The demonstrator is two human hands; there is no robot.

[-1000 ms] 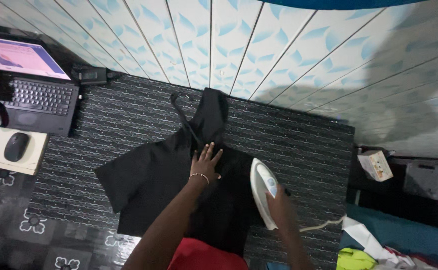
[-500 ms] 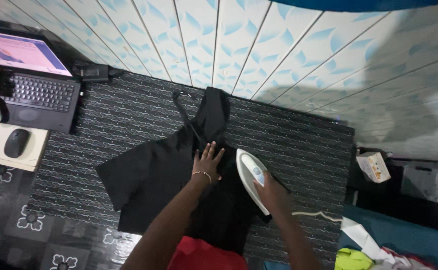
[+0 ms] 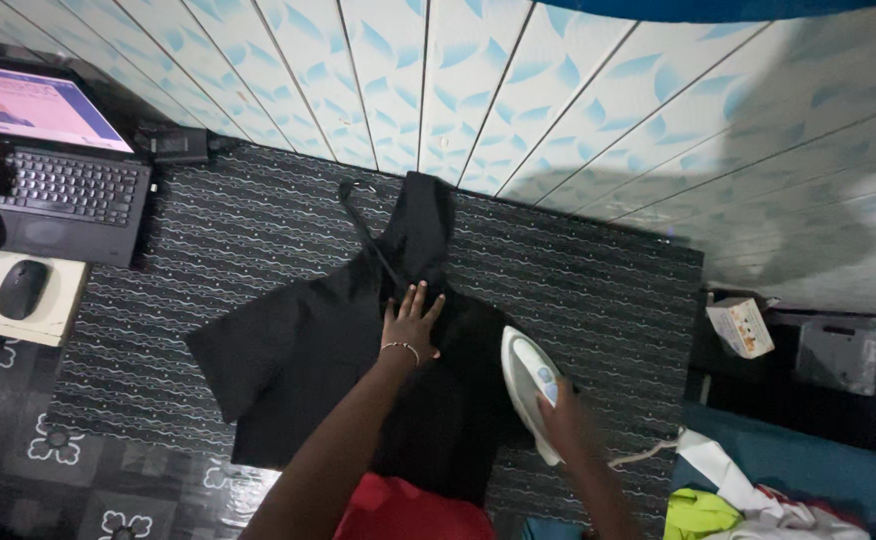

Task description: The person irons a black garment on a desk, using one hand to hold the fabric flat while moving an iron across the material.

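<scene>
White iron was drawn back to garment's right edge, gripped by right hand. Left hand, fingers spread, was kept flat on black garment.

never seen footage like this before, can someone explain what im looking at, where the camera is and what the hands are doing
There is one view, from a camera worn on a person's head, looking down at their own two bare hands. A black cloth garment lies spread on a dark patterned mat on the floor. The left hand presses flat on the garment. The right hand grips a white electric iron at the garment's right edge. An open black laptop and a dark computer mouse sit to the left.
</scene>
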